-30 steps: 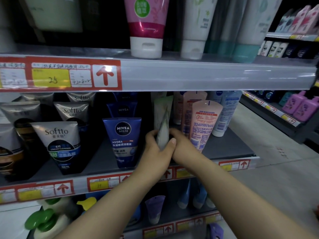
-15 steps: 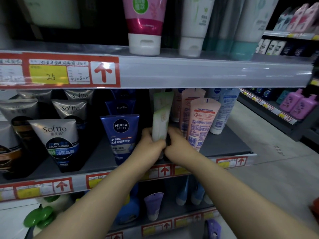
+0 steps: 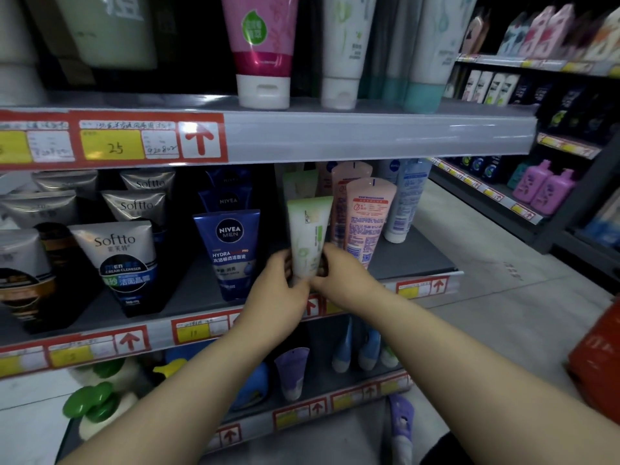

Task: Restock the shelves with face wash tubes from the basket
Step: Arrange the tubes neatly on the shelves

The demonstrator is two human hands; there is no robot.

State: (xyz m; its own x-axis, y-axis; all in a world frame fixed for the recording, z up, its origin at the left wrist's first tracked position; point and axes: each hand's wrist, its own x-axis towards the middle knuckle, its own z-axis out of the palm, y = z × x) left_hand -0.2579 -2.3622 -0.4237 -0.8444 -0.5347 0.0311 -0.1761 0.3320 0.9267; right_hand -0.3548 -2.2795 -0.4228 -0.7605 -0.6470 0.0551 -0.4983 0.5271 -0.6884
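Observation:
A pale green and white face wash tube (image 3: 308, 229) stands upright on the middle shelf (image 3: 412, 256), between a blue Nivea Men tube (image 3: 231, 253) and pink tubes (image 3: 367, 223). My left hand (image 3: 278, 290) grips its lower end from the left. My right hand (image 3: 342, 276) grips the same end from the right. A second green tube (image 3: 298, 182) stands behind it. The tube's cap is hidden by my fingers. A red basket (image 3: 600, 364) shows at the right edge.
Grey Softto tubes (image 3: 117, 256) fill the shelf's left side. The upper shelf (image 3: 369, 135) holds a pink tube (image 3: 260, 52) and white tubes. The lower shelf holds purple and blue tubes (image 3: 292, 370). An aisle floor and another rack (image 3: 503, 193) lie to the right.
The green tube has turned from edge-on to face forward and now stands straighter. Both hands stay at its lower end and have shifted slightly down the tube.

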